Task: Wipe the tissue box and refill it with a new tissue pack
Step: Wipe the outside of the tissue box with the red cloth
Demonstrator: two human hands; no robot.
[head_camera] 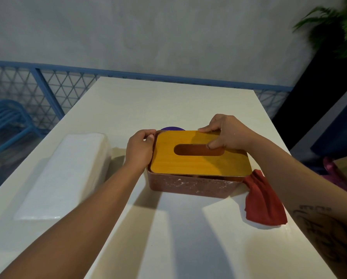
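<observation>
Head view, one entry
- Box (pixel 188 185): middle of the table (pixel 168 101), long axis left to right, lid (pixel 188 164) seated on top
- Left hand (pixel 140 152): curled round the box's left short end, gripping it
- Right hand (pixel 229 133): on the lid's far right part, thumb in the slot (pixel 190 151), fingers over the far edge, pinching the lid
- Pack (pixel 67 174): along the table's left edge, long axis near to far, left hand the nearer
- Cloth (pixel 263 202): touching the box's near right corner
- Judged step: lid to lift straight up while the left hand steadies the box
</observation>
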